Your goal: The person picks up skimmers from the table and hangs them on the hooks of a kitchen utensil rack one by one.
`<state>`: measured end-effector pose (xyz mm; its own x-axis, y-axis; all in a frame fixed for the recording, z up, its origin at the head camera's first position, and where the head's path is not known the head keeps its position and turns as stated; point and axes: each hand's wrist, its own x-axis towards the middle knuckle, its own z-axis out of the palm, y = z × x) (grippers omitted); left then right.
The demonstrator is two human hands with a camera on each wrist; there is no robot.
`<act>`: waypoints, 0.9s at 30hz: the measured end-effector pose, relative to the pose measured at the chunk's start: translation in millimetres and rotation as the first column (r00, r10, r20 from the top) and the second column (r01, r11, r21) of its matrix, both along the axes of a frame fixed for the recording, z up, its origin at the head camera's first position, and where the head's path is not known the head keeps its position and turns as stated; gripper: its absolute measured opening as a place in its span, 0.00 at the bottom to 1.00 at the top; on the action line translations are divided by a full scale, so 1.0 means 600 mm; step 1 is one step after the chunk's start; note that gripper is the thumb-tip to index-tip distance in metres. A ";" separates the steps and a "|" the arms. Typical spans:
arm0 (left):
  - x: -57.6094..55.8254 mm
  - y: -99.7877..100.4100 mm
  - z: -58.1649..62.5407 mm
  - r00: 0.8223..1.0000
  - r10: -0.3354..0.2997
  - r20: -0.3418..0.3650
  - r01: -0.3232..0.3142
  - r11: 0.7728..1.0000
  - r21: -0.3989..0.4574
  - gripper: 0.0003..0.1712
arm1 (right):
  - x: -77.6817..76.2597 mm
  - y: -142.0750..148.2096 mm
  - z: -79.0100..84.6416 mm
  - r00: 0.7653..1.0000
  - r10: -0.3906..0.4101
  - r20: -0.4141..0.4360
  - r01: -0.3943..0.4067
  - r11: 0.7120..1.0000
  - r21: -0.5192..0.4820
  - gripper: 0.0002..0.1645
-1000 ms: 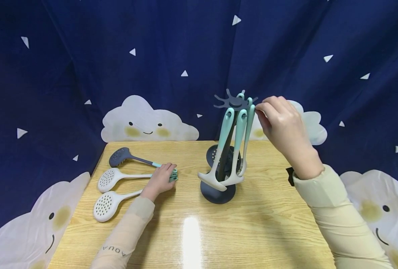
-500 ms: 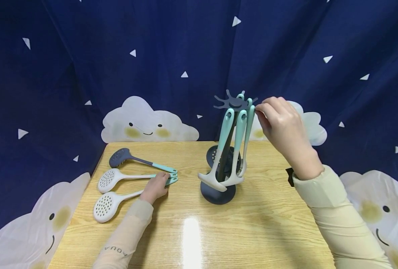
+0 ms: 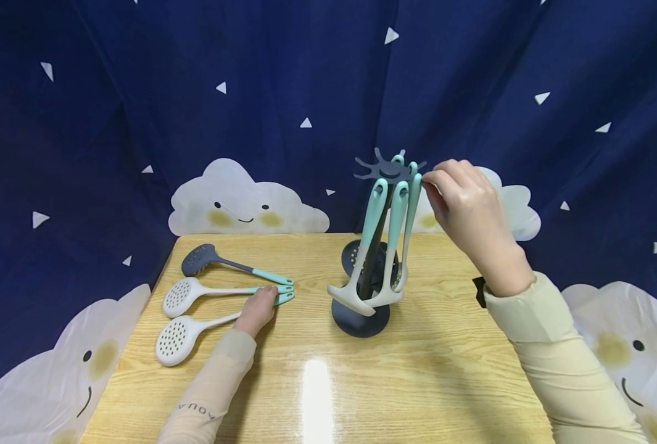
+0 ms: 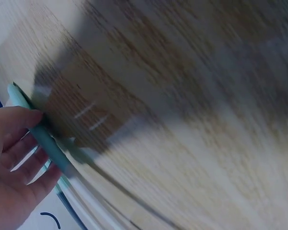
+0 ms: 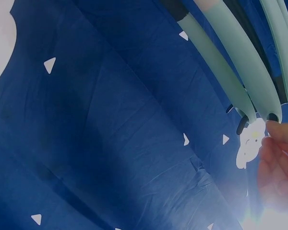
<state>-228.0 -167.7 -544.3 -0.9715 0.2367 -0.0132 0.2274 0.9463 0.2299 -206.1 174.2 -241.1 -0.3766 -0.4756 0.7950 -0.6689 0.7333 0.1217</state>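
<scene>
My left hand is at the left of the table. It pinches the mint handle of the nearest white skimmer, thumb on one side and fingers on the other. Beyond lie a second white skimmer and a dark skimmer, handles pointing right. My right hand is raised beside the top of a dark utensil stand. Its thumb and finger pinch a hook tip poking through a mint handle. Two white ladles hang at the stand's front.
Several other utensils hang on the stand, among them a dark perforated one at the back. A wooden table lies under everything. A dark blue curtain with white triangles and clouds rises behind it.
My left hand has drawn back slightly toward me, from over the gathered handle ends to the nearest white skimmer's handle. The dark skimmer's handle now shows fully. The right hand stays put.
</scene>
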 end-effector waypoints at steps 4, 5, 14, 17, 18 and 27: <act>-0.002 0.001 0.000 1.000 0.009 0.008 -0.009 1.000 -0.007 0.15 | -0.001 0.000 0.000 1.000 0.007 0.002 -0.007 1.000 -0.011 0.03; -0.002 0.001 0.000 1.000 0.006 0.008 -0.006 1.000 -0.007 0.14 | -0.001 0.000 0.000 1.000 0.009 0.002 -0.009 1.000 -0.015 0.03; -0.001 -0.001 0.000 0.999 -0.021 -0.028 0.021 1.000 0.008 0.13 | 0.001 -0.004 -0.001 1.000 0.007 -0.005 -0.007 0.999 -0.044 0.04; -0.001 -0.001 0.006 1.000 -0.015 -0.018 0.015 1.000 0.019 0.13 | 0.000 -0.005 -0.002 1.000 0.016 -0.007 -0.017 0.998 -0.068 0.05; -0.002 -0.001 0.008 1.000 -0.012 -0.011 0.012 1.000 0.022 0.13 | 0.000 -0.005 -0.002 1.000 0.015 -0.007 -0.015 0.998 -0.068 0.05; -0.011 0.003 0.033 0.998 -0.047 -0.033 0.050 0.995 0.083 0.10 | 0.000 -0.004 -0.003 1.000 0.013 -0.007 -0.014 0.998 -0.067 0.05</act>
